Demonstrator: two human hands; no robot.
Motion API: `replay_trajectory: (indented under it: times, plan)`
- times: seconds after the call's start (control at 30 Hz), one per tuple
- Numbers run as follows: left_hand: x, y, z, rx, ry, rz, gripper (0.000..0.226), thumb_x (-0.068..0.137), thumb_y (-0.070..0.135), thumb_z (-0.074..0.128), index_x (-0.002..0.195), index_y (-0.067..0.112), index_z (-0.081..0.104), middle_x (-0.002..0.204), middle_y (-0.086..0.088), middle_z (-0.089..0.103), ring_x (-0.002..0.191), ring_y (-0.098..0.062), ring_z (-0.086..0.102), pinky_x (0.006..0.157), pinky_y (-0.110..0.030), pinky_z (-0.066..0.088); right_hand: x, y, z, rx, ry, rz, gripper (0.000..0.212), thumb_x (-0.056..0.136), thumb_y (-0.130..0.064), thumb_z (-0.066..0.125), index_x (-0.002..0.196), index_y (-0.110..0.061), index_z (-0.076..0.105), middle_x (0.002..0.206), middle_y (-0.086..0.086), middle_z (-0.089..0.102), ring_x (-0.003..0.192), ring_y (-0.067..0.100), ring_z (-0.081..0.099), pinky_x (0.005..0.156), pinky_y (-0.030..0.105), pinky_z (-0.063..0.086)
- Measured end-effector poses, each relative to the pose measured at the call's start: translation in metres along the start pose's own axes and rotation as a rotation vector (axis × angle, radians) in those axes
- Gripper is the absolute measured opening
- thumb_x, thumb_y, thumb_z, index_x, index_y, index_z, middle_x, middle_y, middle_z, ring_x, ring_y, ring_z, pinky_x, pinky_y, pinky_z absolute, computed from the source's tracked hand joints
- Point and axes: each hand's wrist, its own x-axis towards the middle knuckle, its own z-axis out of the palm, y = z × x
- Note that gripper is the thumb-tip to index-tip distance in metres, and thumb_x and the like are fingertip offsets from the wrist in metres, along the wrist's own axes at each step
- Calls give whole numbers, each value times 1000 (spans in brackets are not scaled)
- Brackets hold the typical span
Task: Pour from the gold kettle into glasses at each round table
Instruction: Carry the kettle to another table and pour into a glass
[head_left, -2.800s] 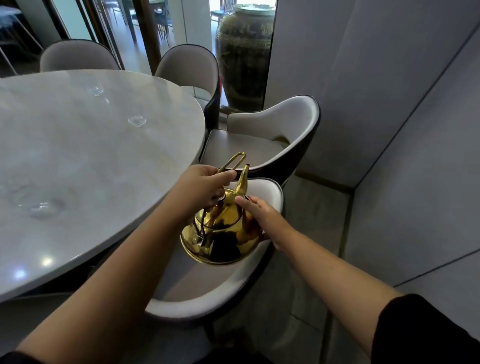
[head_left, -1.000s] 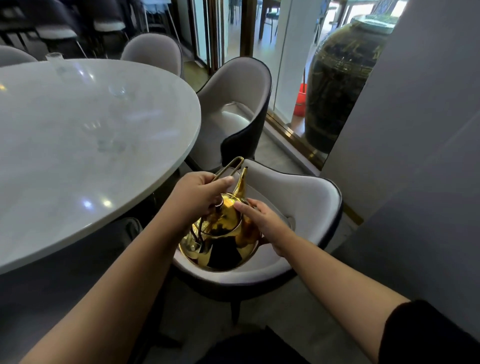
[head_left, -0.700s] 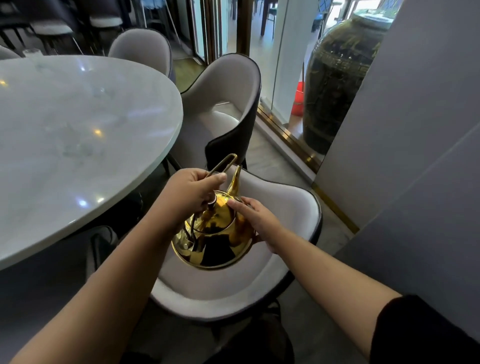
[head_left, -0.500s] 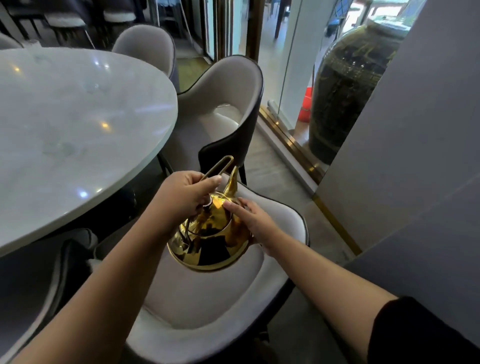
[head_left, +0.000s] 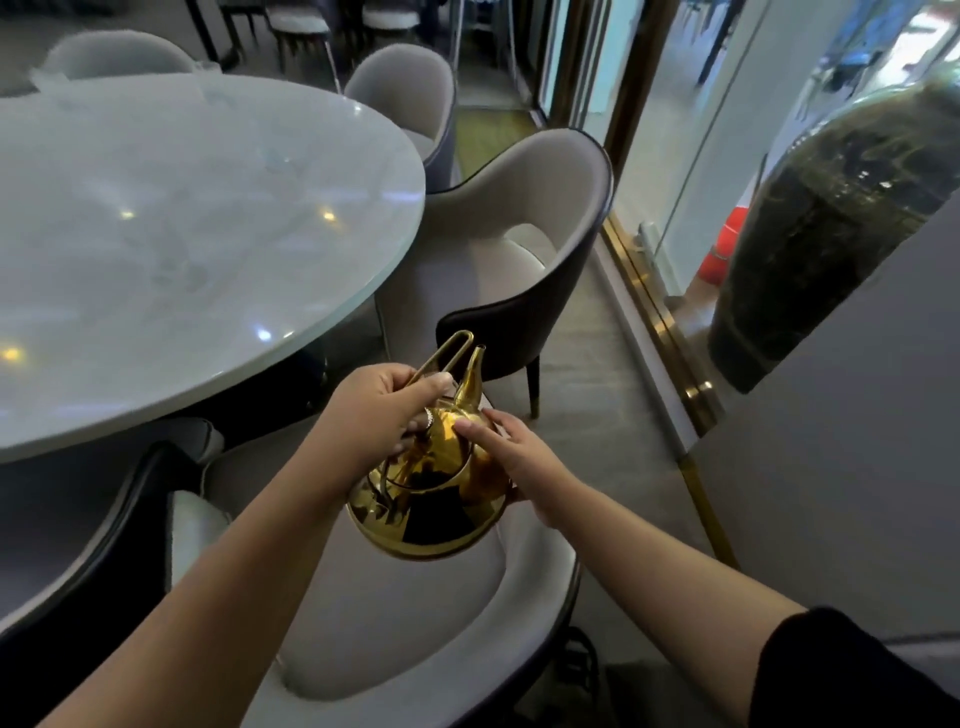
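I carry the gold kettle (head_left: 431, 504) in front of me, above a chair seat. My left hand (head_left: 379, 410) grips its looped handle from above. My right hand (head_left: 511, 457) cups the kettle's right side, fingers stretched along the body near the base of the spout, which points away from me. The round white marble table (head_left: 171, 228) lies to my left. Blur hides any glasses on the near part of its top; one clear glass (head_left: 208, 67) shows faintly at the far edge.
Grey upholstered chairs ring the table: one directly beneath the kettle (head_left: 415, 623), one ahead (head_left: 524, 244), more at the far side (head_left: 405, 88). A glass wall with a gold floor rail (head_left: 654, 312) runs on the right. Behind it stands a big dark jar (head_left: 831, 218).
I have walked on around the table's right side. The kettle stays in the same two-handed hold. The chairs and the dark jar have shifted closer and to the right in view.
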Motion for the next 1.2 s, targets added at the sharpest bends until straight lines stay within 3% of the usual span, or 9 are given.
replay_trajectory:
  times: [0.13,0.27,0.4,0.5,0.6,0.8,1.0,1.2]
  plan:
    - [-2,4,12,-3,133,-12,32,93,29,53,67,12,54,38,8,43,30,-2,36,37,-11,34,12,-12,-16,-80,-112,-17,75,83,-54,64,146,-26,35,135,3,53,111,19,55,90,34,50]
    - [-6,12,20,-60,268,-44,30,94,27,53,67,14,55,41,7,42,31,-2,35,37,-12,33,28,-27,-22,-188,-228,-18,94,67,-70,70,146,-30,37,137,4,54,119,25,56,98,46,51]
    - [-10,13,23,-103,401,-71,33,94,26,54,64,13,51,42,8,42,32,-3,34,38,-13,32,44,-39,-21,-250,-365,-38,84,78,-61,67,148,-28,34,141,5,51,122,26,53,100,45,50]
    - [-12,9,20,-119,468,-95,33,94,27,53,65,12,50,42,8,41,32,-4,33,37,-14,32,54,-44,-12,-279,-436,-60,76,82,-56,66,145,-26,37,131,-1,55,110,19,57,97,42,51]
    - [-14,4,13,-101,498,-104,34,95,27,53,64,14,51,43,7,42,33,-4,34,37,-15,31,59,-46,1,-267,-504,-57,71,84,-52,64,144,-25,39,113,-8,59,95,9,59,86,33,53]
    - [-9,-7,-3,-112,583,-174,33,94,28,53,66,11,52,42,8,41,34,-5,33,39,-17,30,76,-50,23,-284,-586,-29,94,69,-61,66,149,-24,32,140,6,51,109,19,54,91,39,51]
    - [10,-3,-5,-128,671,-236,33,93,29,55,66,11,51,45,6,41,33,-4,33,41,-19,31,109,-58,26,-321,-661,-1,100,65,-68,71,148,-27,32,141,6,51,116,23,55,96,44,52]
    - [63,9,6,-171,796,-290,34,90,29,60,65,9,49,47,4,40,33,-6,32,40,-19,30,165,-80,7,-374,-738,25,100,61,-67,69,148,-31,34,141,5,51,120,25,56,81,37,56]
